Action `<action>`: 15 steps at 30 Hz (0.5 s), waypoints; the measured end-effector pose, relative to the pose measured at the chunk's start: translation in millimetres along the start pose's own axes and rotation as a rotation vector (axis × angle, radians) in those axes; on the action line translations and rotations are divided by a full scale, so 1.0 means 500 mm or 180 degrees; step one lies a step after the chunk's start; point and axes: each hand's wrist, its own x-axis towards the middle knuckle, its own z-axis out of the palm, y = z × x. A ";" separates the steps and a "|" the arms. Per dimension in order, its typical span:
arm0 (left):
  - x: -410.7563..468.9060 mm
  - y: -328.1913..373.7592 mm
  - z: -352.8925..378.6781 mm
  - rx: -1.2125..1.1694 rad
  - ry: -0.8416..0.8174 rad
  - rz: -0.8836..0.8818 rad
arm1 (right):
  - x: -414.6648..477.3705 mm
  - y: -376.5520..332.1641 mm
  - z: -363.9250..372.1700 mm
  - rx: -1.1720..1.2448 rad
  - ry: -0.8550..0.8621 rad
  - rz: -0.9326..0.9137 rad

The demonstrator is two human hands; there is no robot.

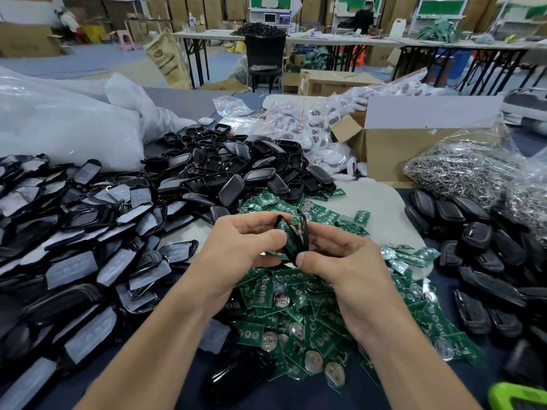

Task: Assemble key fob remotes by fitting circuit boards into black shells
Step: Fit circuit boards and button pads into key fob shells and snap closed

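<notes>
The long surface (376,202) is buried in parts. A big white plastic bag (59,122) slumps across the upper left of the frame. Below it, down the whole left side, sprawls a heap of black shell halves with grey button pads (74,238). A second heap of plain black shells (236,167) sits at upper centre. To the upper right stands an open cardboard box (396,149), and just beside it a clear bag of metal rings (461,170). Rows of closed black fobs (479,261) lie along the right edge. Green circuit boards (296,306) are spilled over the middle, running under both forearms.

Above that green pile, at frame centre, the two hands meet. The left hand (236,244) grips a black shell (288,241), tilted on edge, with a green board showing inside it. The right hand (340,261) pinches a second shell half (304,232) held right against the first.
</notes>
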 end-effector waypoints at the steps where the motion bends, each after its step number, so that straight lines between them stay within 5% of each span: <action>1: 0.000 0.000 0.003 0.0023 0.0060 -0.0009 | 0.000 0.000 0.002 -0.0051 0.0030 -0.0032; 15: -0.001 -0.013 0.034 0.0108 0.0357 0.0047 | -0.005 0.003 0.009 -0.1180 0.0525 -0.0443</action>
